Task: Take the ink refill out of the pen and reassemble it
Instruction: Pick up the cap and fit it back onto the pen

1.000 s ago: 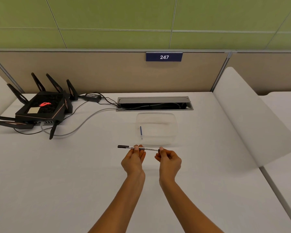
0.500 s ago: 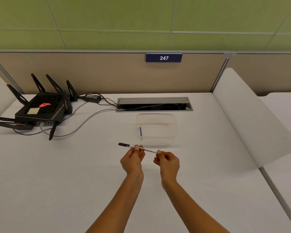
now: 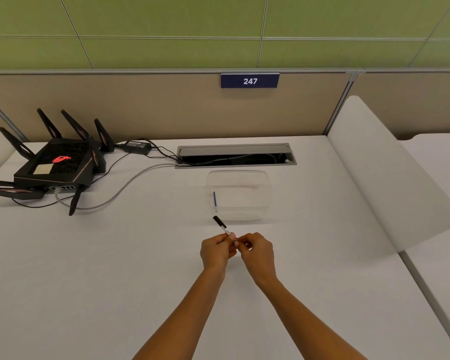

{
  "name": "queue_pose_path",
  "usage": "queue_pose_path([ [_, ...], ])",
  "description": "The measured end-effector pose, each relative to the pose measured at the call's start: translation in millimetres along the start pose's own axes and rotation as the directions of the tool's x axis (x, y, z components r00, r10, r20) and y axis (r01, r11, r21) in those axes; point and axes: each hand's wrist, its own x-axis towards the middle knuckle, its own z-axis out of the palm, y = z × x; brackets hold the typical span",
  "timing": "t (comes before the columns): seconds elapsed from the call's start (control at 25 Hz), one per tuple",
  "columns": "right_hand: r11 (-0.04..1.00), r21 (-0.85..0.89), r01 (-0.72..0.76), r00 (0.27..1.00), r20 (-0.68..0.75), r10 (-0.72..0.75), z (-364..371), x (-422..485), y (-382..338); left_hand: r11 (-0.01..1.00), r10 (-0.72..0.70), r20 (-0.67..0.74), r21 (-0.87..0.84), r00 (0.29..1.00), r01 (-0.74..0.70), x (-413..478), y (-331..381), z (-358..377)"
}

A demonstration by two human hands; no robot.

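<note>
A slim white pen [image 3: 222, 226] with a black cap end points up and to the left, above the white desk. My left hand [image 3: 217, 250] grips its barrel near the middle. My right hand [image 3: 256, 252] pinches the pen's near end, which the fingers hide. The two hands touch each other. A thin blue ink refill [image 3: 214, 199] lies inside the clear plastic container [image 3: 255, 175], along its left side, just beyond the pen's tip.
A black router [image 3: 55, 166] with several antennas sits at the back left, with cables [image 3: 120, 189] running to a cable slot [image 3: 235, 154] in the desk. A white curved divider [image 3: 390, 183] bounds the right side. A partition with sign 247 stands behind.
The pen swung from nearly level to pointing up-left toward the container. My hands came together, the right one closing in on the left along the barrel.
</note>
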Motion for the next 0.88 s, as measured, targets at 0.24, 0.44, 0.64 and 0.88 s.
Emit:
queue_pose_path([
  [0.24, 0.999, -0.044, -0.024, 0.999, 0.043, 0.025, 3, 5, 10, 0.986, -0.026, 0.03, 0.164, 0.999, 0.021, 9, -6, 5],
  [0.44, 0.993, -0.074, -0.091, 0.994, 0.054, 0.095, 5, 14, 15, 0.973, -0.027, -0.007, 0.228, 1.0, 0.028, 14, -10, 11],
  [0.64, 0.976, -0.117, -0.183, 0.981, 0.042, 0.189, 11, 23, 24, 0.957, -0.025, 0.007, 0.29, 1.0, 0.022, 21, -16, 15],
  [0.88, 0.953, -0.157, -0.259, 0.961, 0.061, 0.271, 19, 28, 32, 0.901, 0.003, 0.002, 0.434, 1.0, -0.004, 28, -25, 15],
])
